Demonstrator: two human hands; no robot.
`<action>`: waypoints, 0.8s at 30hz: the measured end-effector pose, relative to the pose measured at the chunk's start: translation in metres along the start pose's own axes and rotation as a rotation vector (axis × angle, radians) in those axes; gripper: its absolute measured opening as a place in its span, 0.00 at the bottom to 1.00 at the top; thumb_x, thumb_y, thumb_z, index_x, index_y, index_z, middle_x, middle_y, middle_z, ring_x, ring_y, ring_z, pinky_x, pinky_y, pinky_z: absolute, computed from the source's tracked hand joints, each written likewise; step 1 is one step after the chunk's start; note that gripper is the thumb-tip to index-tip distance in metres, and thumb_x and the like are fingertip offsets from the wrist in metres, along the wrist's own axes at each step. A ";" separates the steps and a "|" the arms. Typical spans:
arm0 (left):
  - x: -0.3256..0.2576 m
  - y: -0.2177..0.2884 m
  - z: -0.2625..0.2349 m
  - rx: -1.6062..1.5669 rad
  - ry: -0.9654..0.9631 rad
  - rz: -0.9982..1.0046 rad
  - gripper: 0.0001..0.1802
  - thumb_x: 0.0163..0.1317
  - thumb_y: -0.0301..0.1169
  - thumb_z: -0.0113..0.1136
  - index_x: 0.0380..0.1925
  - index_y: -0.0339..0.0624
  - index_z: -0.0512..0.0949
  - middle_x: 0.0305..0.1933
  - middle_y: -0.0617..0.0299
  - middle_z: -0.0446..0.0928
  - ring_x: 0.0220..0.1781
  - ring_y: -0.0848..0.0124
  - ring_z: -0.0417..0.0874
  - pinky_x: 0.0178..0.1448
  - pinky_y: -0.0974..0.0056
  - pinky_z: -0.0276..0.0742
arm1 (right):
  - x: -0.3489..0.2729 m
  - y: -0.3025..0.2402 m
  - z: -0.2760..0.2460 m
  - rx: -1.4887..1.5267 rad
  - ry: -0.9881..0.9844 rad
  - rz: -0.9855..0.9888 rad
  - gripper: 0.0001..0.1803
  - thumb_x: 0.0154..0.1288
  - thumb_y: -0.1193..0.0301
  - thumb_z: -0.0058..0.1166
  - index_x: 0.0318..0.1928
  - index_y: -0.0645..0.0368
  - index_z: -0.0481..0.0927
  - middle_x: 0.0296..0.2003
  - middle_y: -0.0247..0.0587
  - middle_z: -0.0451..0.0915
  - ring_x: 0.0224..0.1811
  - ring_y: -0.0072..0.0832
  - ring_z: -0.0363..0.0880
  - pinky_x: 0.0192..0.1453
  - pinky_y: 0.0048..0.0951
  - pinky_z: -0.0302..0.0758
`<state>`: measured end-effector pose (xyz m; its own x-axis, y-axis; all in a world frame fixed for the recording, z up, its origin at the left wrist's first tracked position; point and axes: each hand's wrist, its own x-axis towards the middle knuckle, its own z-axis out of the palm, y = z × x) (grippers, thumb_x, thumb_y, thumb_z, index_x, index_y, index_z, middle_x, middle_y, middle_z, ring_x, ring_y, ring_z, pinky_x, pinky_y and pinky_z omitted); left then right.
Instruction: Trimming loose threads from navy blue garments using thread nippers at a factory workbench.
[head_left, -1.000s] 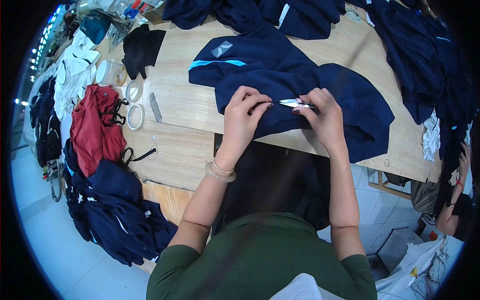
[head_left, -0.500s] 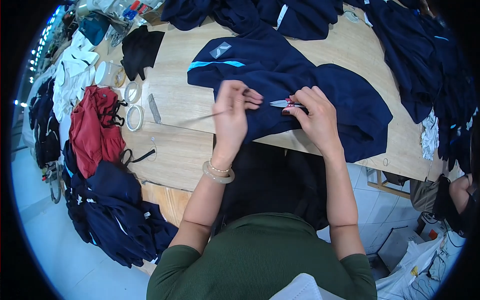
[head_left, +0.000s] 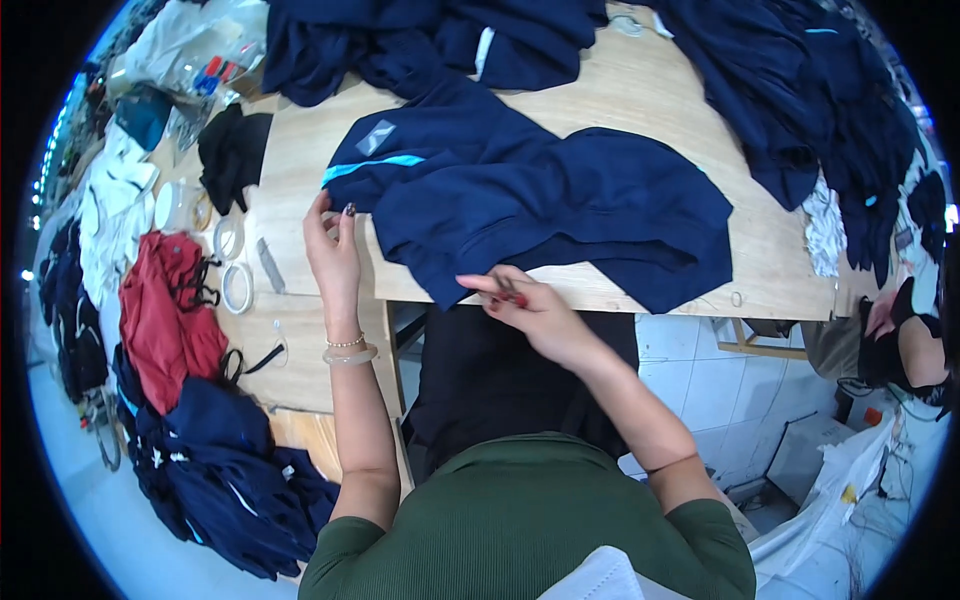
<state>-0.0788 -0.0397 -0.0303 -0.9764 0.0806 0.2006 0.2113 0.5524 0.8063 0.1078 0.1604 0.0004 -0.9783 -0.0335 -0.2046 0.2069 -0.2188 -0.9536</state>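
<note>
My left hand (head_left: 335, 250) is raised at the left edge of the navy garment (head_left: 540, 205), thumb and forefinger pinched together as if on a thread end; the thread itself is too fine to make out, so I cannot say for certain that anything is between them. My right hand (head_left: 530, 305) sits at the near hem of the same garment, where the cloth hangs over the worktop (head_left: 640, 120) edge, fingers closed on a small pair of thread snips (head_left: 508, 292) with a reddish handle, mostly hidden by the fingers. The garment lies spread in the middle of the worktop, its light blue stripe (head_left: 372, 168) and grey label patch (head_left: 376, 137) up and to the left. Judgement: the step in hand is trimming loose threads along the hem. To do it well, I should keep the loose end taut and lifted clear of the fabric, bring the snip tips close to the seam but parallel to it, and cut only the thread, never the stitch line or the knit beneath. Flattening the hem first would expose remaining ends. Rolls of tape (head_left: 237, 288) and a red garment (head_left: 165, 315) lie well apart to the left; a pile of navy garments (head_left: 215, 470) lies nearer me on the left.
</note>
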 end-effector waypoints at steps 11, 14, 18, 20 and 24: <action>0.029 -0.005 0.010 0.177 -0.130 0.085 0.12 0.53 0.29 0.68 0.37 0.36 0.80 0.31 0.51 0.78 0.35 0.59 0.80 0.42 0.59 0.75 | -0.042 -0.082 -0.089 0.347 0.732 -0.438 0.11 0.69 0.71 0.52 0.45 0.64 0.80 0.38 0.31 0.80 0.29 0.08 0.68 0.29 0.12 0.65; 0.022 0.003 0.006 -0.020 -0.196 -0.049 0.08 0.57 0.28 0.65 0.34 0.36 0.79 0.30 0.58 0.77 0.33 0.68 0.78 0.39 0.64 0.74 | -0.060 -0.061 -0.131 0.257 0.779 -0.355 0.12 0.66 0.77 0.53 0.49 0.66 0.79 0.43 0.34 0.81 0.43 0.15 0.76 0.51 0.16 0.69; 0.036 0.023 -0.029 -0.791 -0.049 -0.369 0.06 0.68 0.32 0.55 0.42 0.46 0.75 0.36 0.70 0.76 0.36 0.79 0.77 0.37 0.69 0.77 | -0.068 -0.070 -0.164 0.156 0.869 -0.385 0.13 0.64 0.80 0.54 0.50 0.66 0.79 0.46 0.39 0.81 0.47 0.20 0.77 0.56 0.19 0.69; 0.067 0.013 -0.074 -0.911 0.127 -0.073 0.11 0.66 0.29 0.58 0.47 0.44 0.73 0.44 0.66 0.76 0.41 0.76 0.77 0.43 0.68 0.77 | -0.067 -0.110 -0.165 0.087 0.790 -0.569 0.16 0.62 0.79 0.56 0.51 0.65 0.79 0.48 0.41 0.81 0.48 0.22 0.77 0.58 0.22 0.69; 0.070 0.097 -0.158 -0.942 0.393 0.305 0.17 0.68 0.24 0.51 0.57 0.40 0.68 0.44 0.57 0.78 0.40 0.69 0.81 0.43 0.67 0.80 | -0.098 -0.192 -0.126 0.173 0.799 -0.924 0.16 0.64 0.78 0.53 0.53 0.63 0.78 0.50 0.40 0.80 0.48 0.24 0.78 0.58 0.26 0.72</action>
<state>-0.1193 -0.1110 0.1499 -0.8286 -0.2587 0.4965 0.5587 -0.3246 0.7632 0.1659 0.3291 0.1760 -0.4612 0.7944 0.3953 -0.6219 0.0284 -0.7826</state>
